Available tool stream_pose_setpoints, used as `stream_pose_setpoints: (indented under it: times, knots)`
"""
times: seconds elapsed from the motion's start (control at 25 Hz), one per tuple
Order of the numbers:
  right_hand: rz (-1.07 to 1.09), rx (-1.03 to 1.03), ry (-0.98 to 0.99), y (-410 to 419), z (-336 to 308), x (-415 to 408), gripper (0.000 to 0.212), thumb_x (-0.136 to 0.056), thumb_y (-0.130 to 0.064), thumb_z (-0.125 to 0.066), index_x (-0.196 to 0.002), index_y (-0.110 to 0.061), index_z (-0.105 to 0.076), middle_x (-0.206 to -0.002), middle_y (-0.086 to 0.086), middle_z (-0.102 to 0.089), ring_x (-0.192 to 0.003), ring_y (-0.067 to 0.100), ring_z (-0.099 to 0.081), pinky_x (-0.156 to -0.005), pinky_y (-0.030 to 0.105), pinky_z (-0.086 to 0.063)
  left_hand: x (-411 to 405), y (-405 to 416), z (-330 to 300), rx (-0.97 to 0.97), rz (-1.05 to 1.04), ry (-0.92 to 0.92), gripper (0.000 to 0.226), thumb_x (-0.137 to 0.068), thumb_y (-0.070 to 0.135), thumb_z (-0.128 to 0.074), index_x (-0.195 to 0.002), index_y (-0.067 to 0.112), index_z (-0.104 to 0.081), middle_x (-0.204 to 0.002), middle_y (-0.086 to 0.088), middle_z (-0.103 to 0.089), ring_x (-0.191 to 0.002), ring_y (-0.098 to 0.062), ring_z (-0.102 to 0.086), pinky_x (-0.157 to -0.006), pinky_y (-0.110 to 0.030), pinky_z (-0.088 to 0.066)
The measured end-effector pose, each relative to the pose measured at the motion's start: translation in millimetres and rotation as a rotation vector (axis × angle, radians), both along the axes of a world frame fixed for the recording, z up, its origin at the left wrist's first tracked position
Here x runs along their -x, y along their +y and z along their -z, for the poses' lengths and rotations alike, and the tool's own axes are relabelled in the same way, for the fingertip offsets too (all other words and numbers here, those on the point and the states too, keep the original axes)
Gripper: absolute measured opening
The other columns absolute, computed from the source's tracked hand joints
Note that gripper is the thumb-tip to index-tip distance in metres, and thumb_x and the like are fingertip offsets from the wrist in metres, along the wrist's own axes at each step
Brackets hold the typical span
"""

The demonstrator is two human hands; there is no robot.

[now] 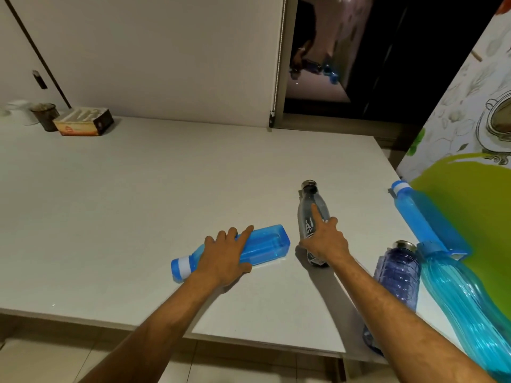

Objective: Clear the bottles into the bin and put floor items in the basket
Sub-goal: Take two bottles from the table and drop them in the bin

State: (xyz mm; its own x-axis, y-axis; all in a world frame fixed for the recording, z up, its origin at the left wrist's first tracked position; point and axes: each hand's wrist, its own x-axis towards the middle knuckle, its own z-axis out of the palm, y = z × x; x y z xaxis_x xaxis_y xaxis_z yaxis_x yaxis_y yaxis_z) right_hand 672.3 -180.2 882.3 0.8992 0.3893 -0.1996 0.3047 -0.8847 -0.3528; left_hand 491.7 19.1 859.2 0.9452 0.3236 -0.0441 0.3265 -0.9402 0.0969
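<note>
A square blue bottle (265, 243) with a white-banded cap lies on its side on the white table (110, 217). My left hand (225, 257) lies over its middle, fingers curling around it. A dark grey bottle (311, 205) with a metal cap lies just to the right, and my right hand (323, 240) rests on it with the index finger stretched along its body. At the table's right edge lie a purple ribbed bottle (398, 275), a turquoise bottle (464, 305) and another square blue bottle (414, 214). No bin or basket is visible.
A small cardboard box (83, 121), a dark cup (45, 116) and a white container (20, 111) stand at the table's far left corner. A patterned green-and-white wall (470, 134) borders the right side. A dark window (345, 64) is behind. Tiled floor shows below the near edge.
</note>
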Motion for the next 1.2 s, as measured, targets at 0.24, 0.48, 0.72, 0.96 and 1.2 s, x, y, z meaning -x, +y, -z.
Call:
stream_pose_setpoints:
  times: [0.24, 0.48, 0.72, 0.96, 1.2]
  knots:
    - [-0.159, -0.113, -0.075, 45.2, -8.9, 49.3, 0.106, -0.081, -0.042, -0.072, -0.155, -0.047, 0.003, -0.145, 0.01, -0.024, -0.109, 0.039, -0.055, -0.086, 0.049, -0.055, 51.8, 41.8, -10.2, 0.032, -0.146, -0.071, 0.077, -0.1, 0.049, -0.045, -0.155, 0.049, 0.008, -0.152, -0.005, -0.025, -0.116, -0.028, -0.043, -0.089, -0.045, -0.041]
    - [-0.407, -0.364, -0.062, 136.6, -20.7, 124.1, 0.108, -0.08, -0.048, -0.073, -0.144, -0.062, 0.012, -0.152, 0.003, -0.024, -0.112, 0.034, -0.06, -0.086, 0.052, -0.057, 142.6, 89.9, -16.4, 0.073, -0.365, -0.212, 0.073, -0.101, 0.053, -0.041, -0.155, 0.048, 0.008, -0.149, -0.005, -0.029, -0.112, -0.023, -0.048, -0.088, -0.036, -0.047]
    - [-0.533, -0.444, -0.044, 243.5, -24.0, 221.2, 0.104, -0.081, -0.055, -0.069, -0.149, -0.057, 0.009, -0.157, -0.001, -0.019, -0.117, 0.029, -0.057, -0.087, 0.042, -0.055, 245.4, 180.0, -23.8, 0.082, -0.532, -0.278, 0.076, -0.099, 0.059, -0.041, -0.154, 0.049, 0.011, -0.144, -0.007, -0.034, -0.103, -0.021, -0.054, -0.085, -0.04, -0.057]
    - [-0.757, -0.414, -0.04, 370.5, -20.2, 345.1, 0.108, -0.082, -0.056, -0.068, -0.147, -0.059, 0.018, -0.159, 0.0, -0.015, -0.121, 0.03, -0.052, -0.092, 0.048, -0.055, 386.4, 265.5, -25.2, 0.079, -0.758, -0.306, 0.077, -0.098, 0.058, -0.044, -0.154, 0.05, 0.008, -0.135, -0.007, -0.04, -0.098, -0.02, -0.053, -0.08, -0.036, -0.054]
    - [-1.003, -0.395, -0.007, 478.5, -5.0, 481.1, 0.112, -0.076, -0.058, -0.066, -0.142, -0.063, 0.024, -0.161, -0.007, -0.011, -0.123, 0.033, -0.051, -0.09, 0.052, -0.053, 535.1, 308.4, -14.4, 0.116, -1.056, -0.368, 0.076, -0.098, 0.057, -0.043, -0.154, 0.051, 0.008, -0.131, -0.007, -0.042, -0.106, -0.024, -0.052, -0.093, -0.043, -0.051]
